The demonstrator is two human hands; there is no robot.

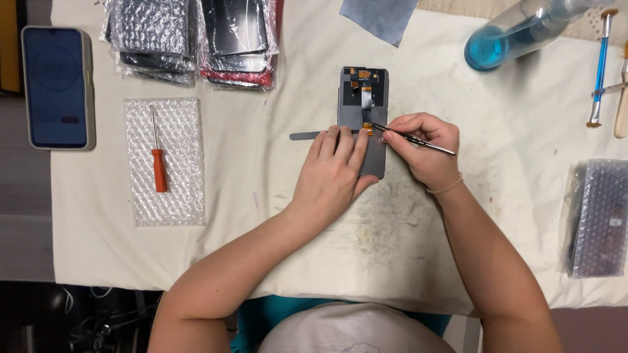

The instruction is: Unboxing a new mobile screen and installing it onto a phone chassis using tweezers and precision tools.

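A dark grey phone screen panel (364, 91) lies back-up on the white cloth, with orange flex connectors near its top and middle. My left hand (335, 168) presses flat on the panel's lower part, fingers together. My right hand (425, 144) pinches thin metal tweezers (412, 138), whose tip touches the orange connector (368, 129) at the panel's middle. A flat grey pry strip (306, 136) sticks out to the left from under my left fingers.
A sheet of bubble wrap (163, 160) holds an orange-handled screwdriver (157, 160). Stacks of wrapped screens (193, 39) lie at the back left, a phone (57, 86) far left, a blue liquid bottle (517, 31) and tools (598, 68) back right, a wrapped package (598, 219) right.
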